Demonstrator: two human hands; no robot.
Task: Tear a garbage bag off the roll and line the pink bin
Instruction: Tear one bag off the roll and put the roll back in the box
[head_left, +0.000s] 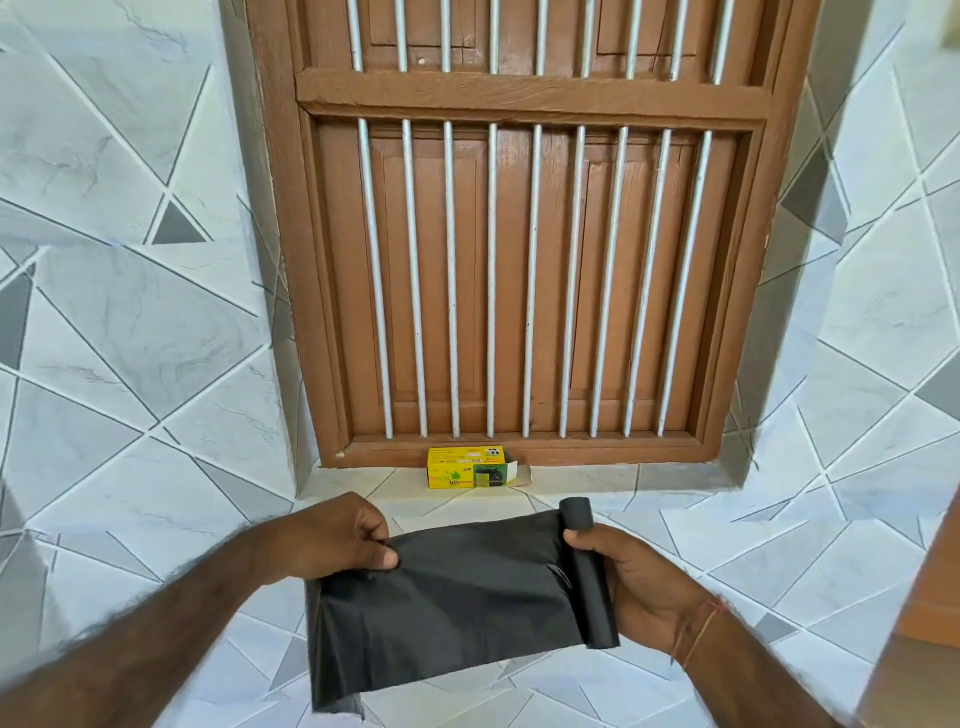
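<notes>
A black garbage bag roll (589, 577) stands nearly upright in my right hand (639, 592), whose fingers wrap it from the right. A black garbage bag (441, 603) is unrolled from it toward the left and is still joined to the roll. My left hand (332, 540) pinches the bag's upper left corner between thumb and fingers. The sheet's lower left corner hangs loose. The pink bin is not in view.
A yellow bin-bag box (470, 468) lies with its right flap open on the tiled sill (597, 480) under a brown wooden window (524, 260) with white bars. Grey-and-white tiled walls surround it. A brown edge (930, 582) shows at the right.
</notes>
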